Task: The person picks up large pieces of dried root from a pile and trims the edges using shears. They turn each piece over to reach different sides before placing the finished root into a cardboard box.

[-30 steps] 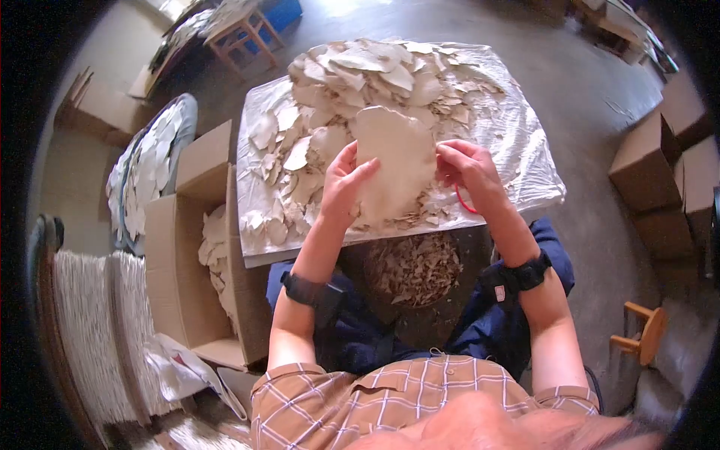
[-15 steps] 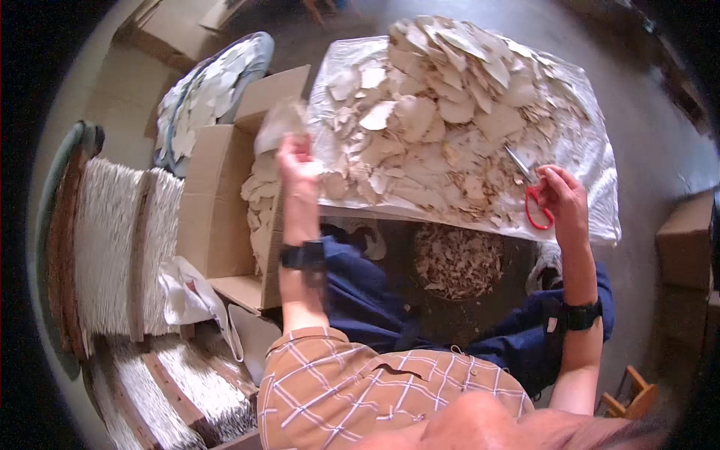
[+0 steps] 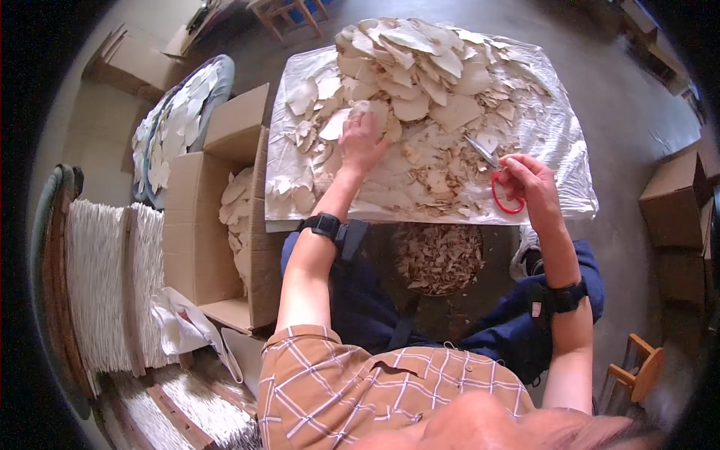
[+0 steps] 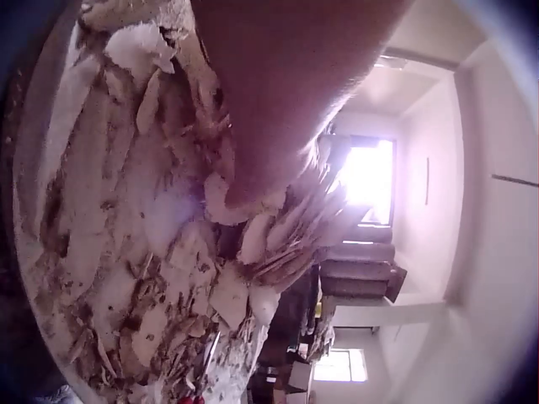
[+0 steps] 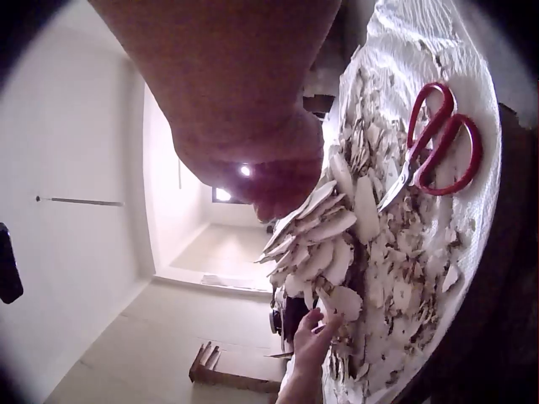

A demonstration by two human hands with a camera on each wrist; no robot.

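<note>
A heap of thin, pale, flat pieces [image 3: 412,105] with irregular rounded edges covers much of the white-covered table [image 3: 559,161]. My left hand [image 3: 363,142] reaches over the left part of the heap, its fingers on a pale rounded piece [image 3: 380,114]. In the right wrist view the left hand [image 5: 310,343] shows with its fingers at the edge of the heap. My right hand [image 3: 531,184] hovers near the front right, fingers loosely curled. Below it, red-handled scissors [image 5: 434,143] lie on the cover, apart from the hand.
Left of the table stands an open cardboard box [image 3: 214,255] with more pale pieces [image 3: 235,206] inside. Beneath the front edge sits a round container of small scraps [image 3: 441,259]. A tray of pieces [image 3: 180,120] is at far left, a wooden stool [image 3: 641,367] at right.
Both hands held a large pale piece over the table. The left hand carried a piece to the box, then came back to the heap without it. The right hand stayed near the scissors.
</note>
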